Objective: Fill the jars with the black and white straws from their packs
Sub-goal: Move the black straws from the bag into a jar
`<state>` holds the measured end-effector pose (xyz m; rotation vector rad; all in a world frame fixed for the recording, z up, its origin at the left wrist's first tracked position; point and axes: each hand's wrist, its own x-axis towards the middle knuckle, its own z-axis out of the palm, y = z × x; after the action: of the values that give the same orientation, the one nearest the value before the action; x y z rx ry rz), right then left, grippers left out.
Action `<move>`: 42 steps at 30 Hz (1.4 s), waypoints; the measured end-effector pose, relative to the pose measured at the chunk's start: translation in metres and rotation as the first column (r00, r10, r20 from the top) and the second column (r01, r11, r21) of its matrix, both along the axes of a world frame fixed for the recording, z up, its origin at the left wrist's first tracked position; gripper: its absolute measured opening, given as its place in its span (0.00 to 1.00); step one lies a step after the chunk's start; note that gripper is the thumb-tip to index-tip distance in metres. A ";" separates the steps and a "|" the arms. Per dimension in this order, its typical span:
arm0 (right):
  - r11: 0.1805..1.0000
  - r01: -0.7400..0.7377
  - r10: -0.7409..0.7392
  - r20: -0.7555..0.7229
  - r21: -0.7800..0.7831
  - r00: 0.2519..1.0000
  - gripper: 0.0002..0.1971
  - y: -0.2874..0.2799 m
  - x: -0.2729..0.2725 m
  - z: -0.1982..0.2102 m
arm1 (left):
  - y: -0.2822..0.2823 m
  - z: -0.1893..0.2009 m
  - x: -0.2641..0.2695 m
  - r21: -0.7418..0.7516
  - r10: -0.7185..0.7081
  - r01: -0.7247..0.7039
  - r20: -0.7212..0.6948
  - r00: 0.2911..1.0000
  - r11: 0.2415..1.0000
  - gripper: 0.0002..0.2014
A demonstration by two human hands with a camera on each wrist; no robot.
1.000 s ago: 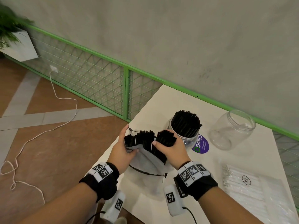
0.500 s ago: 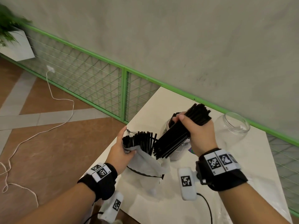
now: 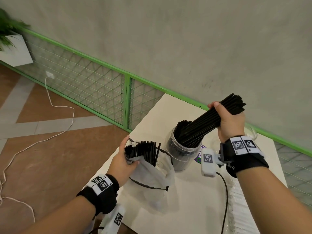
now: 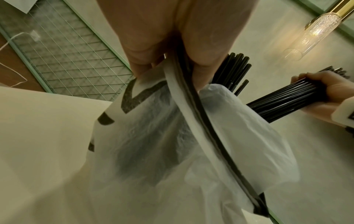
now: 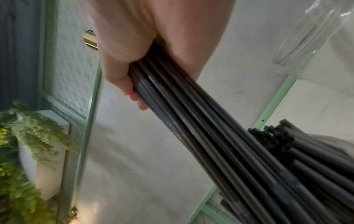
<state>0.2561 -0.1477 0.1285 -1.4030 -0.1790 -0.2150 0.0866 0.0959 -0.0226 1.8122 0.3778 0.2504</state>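
Observation:
My right hand (image 3: 228,120) grips a thick bundle of black straws (image 3: 207,122), tilted, with its lower ends inside the clear jar (image 3: 182,154) that holds more black straws. In the right wrist view the bundle of black straws (image 5: 201,121) runs down from my fist (image 5: 134,63) toward the straws in the jar (image 5: 277,136). My left hand (image 3: 123,159) pinches the rim of the white plastic pack (image 3: 152,176), from which black straws (image 3: 145,151) stick up. The left wrist view shows my fingers (image 4: 203,50) on the folded pack (image 4: 191,128). The second, empty jar (image 5: 306,34) lies beyond my right hand.
The white table (image 3: 189,208) ends close to my left wrist, with brown floor (image 3: 50,157) below. A green mesh fence (image 3: 94,92) and a grey wall stand behind. A white cable (image 3: 64,119) trails over the floor. A clear pack of white straws (image 3: 239,208) lies under my right forearm.
My right hand pulled a bundle of black straws out of the pack, carried it up and right, and now its lower ends are in the jar. The left hand kept holding the pack.

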 end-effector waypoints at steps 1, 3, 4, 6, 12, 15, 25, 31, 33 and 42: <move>1.000 -0.004 0.004 -0.006 -0.025 1.000 0.03 0.001 0.002 -0.002 | 0.000 0.000 0.000 -0.007 0.000 0.000 0.002 1.000 1.000 0.45; 0.998 -0.029 0.027 -0.031 -0.064 0.999 0.04 0.003 0.006 -0.007 | 0.001 0.000 0.000 -0.006 0.002 -0.002 0.000 1.000 1.000 0.45; 0.995 -0.052 0.048 -0.044 -0.084 0.998 0.05 0.005 0.008 -0.010 | 0.001 -0.001 0.000 -0.005 0.004 -0.004 -0.003 1.000 1.000 0.45; 0.986 -0.093 0.082 -0.081 -0.139 0.993 0.05 0.011 0.008 -0.019 | 0.002 -0.002 0.001 -0.008 0.007 -0.007 -0.006 1.000 1.000 0.45; 0.946 -0.193 0.134 -0.226 -0.262 0.965 0.19 0.026 0.001 -0.057 | 0.002 -0.001 0.001 -0.014 -0.003 0.003 -0.007 1.000 1.000 0.45; 0.941 -0.194 0.138 -0.207 -0.279 0.969 0.25 0.026 0.002 -0.052 | 0.003 -0.002 0.001 -0.018 -0.009 0.009 -0.007 1.000 1.000 0.45; 0.638 -0.147 0.267 0.038 -0.756 0.963 0.13 0.039 -0.007 -0.056 | 0.005 -0.005 0.003 -0.038 -0.004 0.004 -0.013 1.000 0.999 0.45; 0.462 -0.034 0.346 0.144 -0.886 0.927 0.07 0.045 -0.007 -0.071 | 0.006 -0.008 0.004 -0.036 -0.004 0.004 -0.015 1.000 0.999 0.45; 0.522 0.071 0.299 0.260 -0.850 0.918 0.06 0.042 -0.005 -0.064 | 0.007 -0.009 0.004 -0.042 -0.007 0.006 -0.013 1.000 0.999 0.45; 0.059 0.128 0.321 0.140 -0.990 0.937 0.35 0.015 -0.004 -0.088 | 0.008 -0.013 0.006 -0.036 0.000 0.000 -0.009 1.000 0.999 0.45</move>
<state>0.2520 -0.1323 0.0404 -2.8239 -0.8722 -0.2026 0.0926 0.1043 -0.0355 1.7781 0.3865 0.2342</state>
